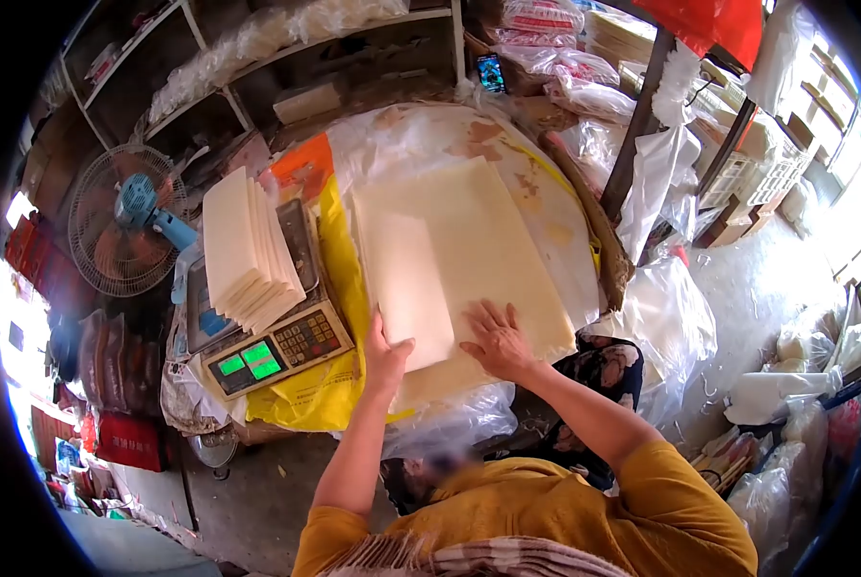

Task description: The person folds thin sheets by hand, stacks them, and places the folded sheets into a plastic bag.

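A wide stack of thin cream sheets (pixel 507 250) lies on the covered table in front of me. Its left part shows a folded layer (pixel 406 274) with a straight edge down the middle. My left hand (pixel 388 354) grips the near left corner of that layer, thumb on top and fingers at the side. Flat on the sheets near the front edge rests my right hand (pixel 496 337), fingers spread. Left of the stack, folded cream bundles (pixel 248 250) are piled on a digital scale (pixel 281 351) with a lit green display.
Yellow plastic (pixel 305 399) lies under the scale's near side. A fan (pixel 127 219) stands at the left. Shelves (pixel 325 43) and a phone (pixel 490 73) are at the back. Plastic bags (pixel 666 322) hang by the table's right side, near a dark post (pixel 637 125).
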Demonstrator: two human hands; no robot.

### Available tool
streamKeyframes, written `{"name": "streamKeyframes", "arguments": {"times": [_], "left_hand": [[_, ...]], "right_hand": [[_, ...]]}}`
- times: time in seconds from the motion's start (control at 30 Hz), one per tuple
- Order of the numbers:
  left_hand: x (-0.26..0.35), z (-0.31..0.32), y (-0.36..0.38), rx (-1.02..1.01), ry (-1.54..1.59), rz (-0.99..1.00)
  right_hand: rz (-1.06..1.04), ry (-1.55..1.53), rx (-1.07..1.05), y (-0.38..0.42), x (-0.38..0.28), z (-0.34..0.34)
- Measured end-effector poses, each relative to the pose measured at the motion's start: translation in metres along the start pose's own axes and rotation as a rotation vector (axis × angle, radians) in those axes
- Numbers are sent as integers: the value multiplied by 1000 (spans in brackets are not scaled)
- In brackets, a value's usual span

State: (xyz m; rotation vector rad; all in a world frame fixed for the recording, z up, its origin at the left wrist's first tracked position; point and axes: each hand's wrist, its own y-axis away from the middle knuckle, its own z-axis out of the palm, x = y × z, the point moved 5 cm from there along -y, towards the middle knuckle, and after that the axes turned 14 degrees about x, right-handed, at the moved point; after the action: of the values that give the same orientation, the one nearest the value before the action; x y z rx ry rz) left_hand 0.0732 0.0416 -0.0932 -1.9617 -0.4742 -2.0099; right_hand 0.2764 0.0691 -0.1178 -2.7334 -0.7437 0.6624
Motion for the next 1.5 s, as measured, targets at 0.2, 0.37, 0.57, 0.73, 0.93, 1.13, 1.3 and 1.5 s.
{"name": "streamKeyframes", "arguments": {"times": [0.2, 0.37, 0.57, 0.73, 0.93, 1.13, 1.3, 1.5], "left_hand": [[-20, 1, 4, -1, 6, -44], [48, -22, -11, 78, 27, 202], [205, -137, -75, 272, 115, 477], [238, -216, -125, 224, 347, 312], [166, -219, -143, 358, 173, 21], [155, -248, -164, 293, 288, 164], [167, -238, -151, 294, 73, 161], [207, -228, -190, 631, -957, 666]], "right_hand": [[-8, 5, 20, 0, 0, -1], [-45, -23, 95, 1, 1, 0], [-75, -12, 135, 2, 3, 10], [-48, -27, 99, -1, -2, 1], [-57, -33, 96, 0, 0, 2], [-40, -15, 87, 3, 2, 1], [-34, -26, 89, 1, 0, 1], [-37, -12, 77, 1, -2, -3]]}}
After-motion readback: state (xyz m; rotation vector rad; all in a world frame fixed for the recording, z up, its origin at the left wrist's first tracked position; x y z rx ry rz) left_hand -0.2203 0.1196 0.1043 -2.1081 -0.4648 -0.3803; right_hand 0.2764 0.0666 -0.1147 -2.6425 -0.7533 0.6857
